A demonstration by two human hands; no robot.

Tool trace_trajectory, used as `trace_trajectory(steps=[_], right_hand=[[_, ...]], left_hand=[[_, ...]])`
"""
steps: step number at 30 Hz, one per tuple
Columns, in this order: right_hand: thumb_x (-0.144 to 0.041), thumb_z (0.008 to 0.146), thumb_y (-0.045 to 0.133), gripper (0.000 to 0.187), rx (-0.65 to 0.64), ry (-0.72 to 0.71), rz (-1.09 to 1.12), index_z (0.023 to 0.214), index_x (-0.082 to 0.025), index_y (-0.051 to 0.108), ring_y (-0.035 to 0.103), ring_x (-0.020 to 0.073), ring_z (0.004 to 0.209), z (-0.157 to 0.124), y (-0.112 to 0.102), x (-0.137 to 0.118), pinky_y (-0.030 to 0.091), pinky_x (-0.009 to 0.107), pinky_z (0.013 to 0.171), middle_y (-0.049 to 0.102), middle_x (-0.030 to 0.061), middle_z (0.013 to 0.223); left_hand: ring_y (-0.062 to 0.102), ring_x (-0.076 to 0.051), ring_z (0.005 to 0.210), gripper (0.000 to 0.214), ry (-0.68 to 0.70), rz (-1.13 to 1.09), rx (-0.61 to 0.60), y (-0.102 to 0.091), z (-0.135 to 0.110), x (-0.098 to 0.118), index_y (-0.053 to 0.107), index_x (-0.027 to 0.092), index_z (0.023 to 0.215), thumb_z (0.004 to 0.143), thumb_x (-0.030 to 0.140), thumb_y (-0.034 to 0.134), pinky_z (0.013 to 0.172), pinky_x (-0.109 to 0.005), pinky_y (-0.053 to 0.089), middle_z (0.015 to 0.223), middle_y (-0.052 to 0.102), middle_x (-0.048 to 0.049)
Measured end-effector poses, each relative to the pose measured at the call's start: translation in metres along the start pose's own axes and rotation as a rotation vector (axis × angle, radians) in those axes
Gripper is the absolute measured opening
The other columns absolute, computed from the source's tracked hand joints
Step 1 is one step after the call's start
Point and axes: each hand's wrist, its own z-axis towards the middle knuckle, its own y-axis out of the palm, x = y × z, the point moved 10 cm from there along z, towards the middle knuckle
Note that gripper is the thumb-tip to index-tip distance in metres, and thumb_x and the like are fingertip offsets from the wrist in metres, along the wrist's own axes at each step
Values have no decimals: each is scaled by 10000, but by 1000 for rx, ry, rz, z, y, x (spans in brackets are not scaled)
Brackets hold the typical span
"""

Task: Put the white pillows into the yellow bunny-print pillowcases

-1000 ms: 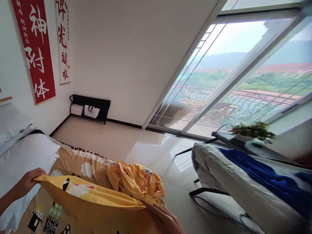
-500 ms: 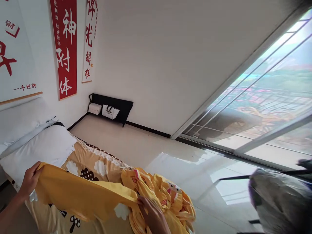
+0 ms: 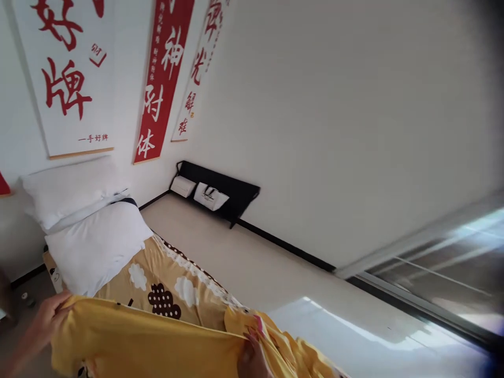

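Lower left of frame: left hand [image 3: 47, 317] pinches the top edge of a yellow cover [image 3: 149, 344], fingers curled over the hem, motion-blurred. Lower centre: right hand [image 3: 252, 357] grips the same edge, fabric bunched between fingers and thumb (only the upper part of the hand is in frame). The cover is stretched taut between the two hands, running across the bottom of the frame; its right end falls in a crumpled heap at bottom centre-right.

Behind the cover, the bed sheet [image 3: 173, 286], tan with white clouds and a brown dotted cloud, lies flat on the mattress. Two white pillows [image 3: 90, 231] are stacked at the head of the bed, left of centre, against the wall.

Upper left: three hanging scrolls, a white one with red characters [image 3: 66, 79], a red one with white characters [image 3: 163, 79], and a narrow white one [image 3: 199, 68].

Centre: low black rack [image 3: 236, 191] on the floor against the wall, with a white box [image 3: 183, 186] and a white bag [image 3: 210, 196] on it. Lower right: sliding glass door [image 3: 441, 268], blurred; glossy pale floor [image 3: 275, 268] in between.
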Motion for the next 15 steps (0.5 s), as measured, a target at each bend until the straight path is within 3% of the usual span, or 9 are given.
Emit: trace_trajectory(steps=[4, 7, 11, 15], right_hand=[[-487, 884, 278, 483, -24, -195, -184, 905, -203, 668, 662, 290, 744, 30, 33, -14, 491, 387, 667, 720, 140, 899], [-477, 893, 351, 400, -32, -274, -317, 801, -238, 659, 607, 255, 634, 60, 70, -11, 457, 364, 646, 704, 91, 762], [-472, 852, 475, 294, -87, -419, -381, 720, -258, 627, 593, 228, 650, 93, 123, 4, 461, 357, 683, 704, 49, 795], [-512, 818, 472, 300, -146, -550, -414, 697, -294, 640, 573, 233, 615, 117, 167, 38, 472, 378, 638, 638, 35, 710]], left_hand=[[686, -254, 948, 368, 3, 126, -102, 16, -48, -62, 758, 227, 890, 784, 539, 594, 860, -278, 538, 930, 755, -72], [691, -236, 966, 320, -13, 157, -135, 48, -75, -112, 759, 243, 984, 824, 437, 562, 875, -256, 529, 1022, 754, -66], [688, -225, 963, 329, 1, 137, -70, 106, -84, -175, 747, 244, 1036, 833, 373, 523, 856, -245, 526, 1056, 749, -55], [681, -205, 811, 327, 71, 97, -32, 167, -74, -212, 749, 226, 961, 839, 336, 466, 755, -243, 518, 896, 755, -47]])
